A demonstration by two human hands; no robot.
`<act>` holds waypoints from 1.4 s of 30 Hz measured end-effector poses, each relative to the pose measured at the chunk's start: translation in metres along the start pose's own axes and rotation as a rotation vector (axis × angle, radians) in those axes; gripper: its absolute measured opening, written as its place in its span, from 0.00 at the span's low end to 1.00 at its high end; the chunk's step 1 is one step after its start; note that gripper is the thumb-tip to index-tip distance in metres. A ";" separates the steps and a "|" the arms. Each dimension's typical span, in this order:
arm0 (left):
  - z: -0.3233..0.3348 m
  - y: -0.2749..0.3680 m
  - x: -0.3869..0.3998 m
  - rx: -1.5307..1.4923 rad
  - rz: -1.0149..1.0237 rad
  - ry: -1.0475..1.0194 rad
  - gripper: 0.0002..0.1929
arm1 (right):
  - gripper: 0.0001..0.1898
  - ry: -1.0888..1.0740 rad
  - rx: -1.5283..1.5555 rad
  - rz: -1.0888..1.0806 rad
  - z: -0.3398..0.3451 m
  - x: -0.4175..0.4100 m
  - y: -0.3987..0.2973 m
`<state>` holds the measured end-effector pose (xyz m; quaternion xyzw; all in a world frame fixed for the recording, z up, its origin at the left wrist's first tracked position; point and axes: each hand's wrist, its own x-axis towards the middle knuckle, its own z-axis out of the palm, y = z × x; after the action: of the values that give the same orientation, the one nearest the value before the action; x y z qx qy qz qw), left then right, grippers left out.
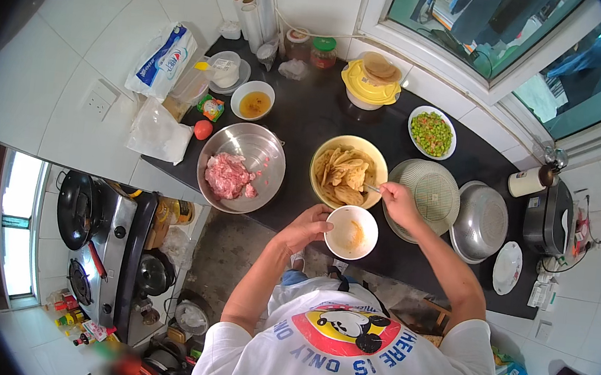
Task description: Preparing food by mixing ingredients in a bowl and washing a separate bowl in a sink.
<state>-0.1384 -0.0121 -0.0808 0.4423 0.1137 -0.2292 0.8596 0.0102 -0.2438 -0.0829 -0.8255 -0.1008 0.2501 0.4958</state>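
My left hand (306,226) grips the rim of a small white bowl (336,242), tilted so that its inside shows an orange-brown residue. In my right hand (399,202) is the handle of a metal utensil (372,187), probably a spoon; its far end is hidden among the food. It reaches into a pale yellow bowl (316,159) filled with brownish, sauce-coated slices (343,170). Left of that bowl, a wide stainless steel basin (261,194) holds raw minced meat (227,175). The white bowl is just in front of the yellow one, overlapping its near rim in view.
A bowl of orange liquid (255,104), a tomato (203,130) and a yellow-lidded container (371,82) stand behind. To the right are a dish of chopped green vegetables (431,132), a plastic strainer (434,196), a metal colander (481,220) and a rice cooker (547,219). A gas stove (106,255) is far left.
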 end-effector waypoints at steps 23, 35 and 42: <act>-0.006 0.006 -0.002 -0.016 0.002 0.049 0.32 | 0.04 -0.204 -1.286 -1.136 0.020 0.092 -0.077; -0.006 0.010 0.005 0.052 0.007 0.042 0.31 | 0.06 -0.343 -0.767 -0.383 0.023 0.080 -0.062; -0.010 -0.001 0.002 0.054 -0.030 0.042 0.34 | 0.11 -0.375 -0.332 0.144 0.017 0.069 -0.059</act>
<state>-0.1368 -0.0057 -0.0883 0.4683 0.1322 -0.2359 0.8411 0.0650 -0.1731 -0.0598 -0.8398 -0.1718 0.4134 0.3072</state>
